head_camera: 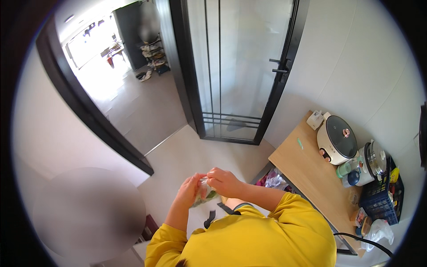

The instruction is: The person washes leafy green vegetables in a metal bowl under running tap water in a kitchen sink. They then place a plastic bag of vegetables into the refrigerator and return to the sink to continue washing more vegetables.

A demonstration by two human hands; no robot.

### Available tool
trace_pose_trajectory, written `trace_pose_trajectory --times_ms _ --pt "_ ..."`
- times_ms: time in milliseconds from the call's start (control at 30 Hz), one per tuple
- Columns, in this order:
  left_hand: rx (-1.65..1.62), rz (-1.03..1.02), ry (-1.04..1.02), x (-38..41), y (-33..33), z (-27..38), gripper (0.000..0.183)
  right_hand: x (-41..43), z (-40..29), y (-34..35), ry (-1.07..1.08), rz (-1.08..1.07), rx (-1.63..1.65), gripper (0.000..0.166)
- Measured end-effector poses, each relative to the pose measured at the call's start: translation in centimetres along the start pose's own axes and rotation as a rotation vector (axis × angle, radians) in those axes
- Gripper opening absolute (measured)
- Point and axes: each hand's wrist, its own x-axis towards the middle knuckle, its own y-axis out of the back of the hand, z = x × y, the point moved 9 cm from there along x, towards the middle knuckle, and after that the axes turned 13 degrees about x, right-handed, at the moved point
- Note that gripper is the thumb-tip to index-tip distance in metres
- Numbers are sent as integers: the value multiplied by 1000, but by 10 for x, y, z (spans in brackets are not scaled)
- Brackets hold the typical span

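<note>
A clear plastic bag [208,193] with something green in it hangs in front of my yellow shirt. My left hand [189,189] grips the bag's upper part from the left. On the other side, my right hand [224,182] pinches the top of the bag, its fingers close to those of the left. What the green contents are cannot be made out, as my fingers cover part of the bag.
To the right stands a wooden-topped table [300,167] bearing an electric cooking pot [337,138], several jars and a blue plastic basket [373,203]. Ahead is a black-framed glass door [240,66], beside an open doorway [143,103]. A black cable [363,239] crosses the table's near end.
</note>
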Motion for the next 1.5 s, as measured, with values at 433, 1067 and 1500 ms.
trace_pose_trajectory --times_ms 433,1067,1500 --pt "-61 327 -36 249 186 92 10 24 477 372 -794 644 -1089 30" --pt "-237 392 -245 418 506 261 13 -21 457 311 -1550 238 -1572 30" --pt "-170 332 -323 528 727 402 5 133 730 -282 -1752 -676 394 33"
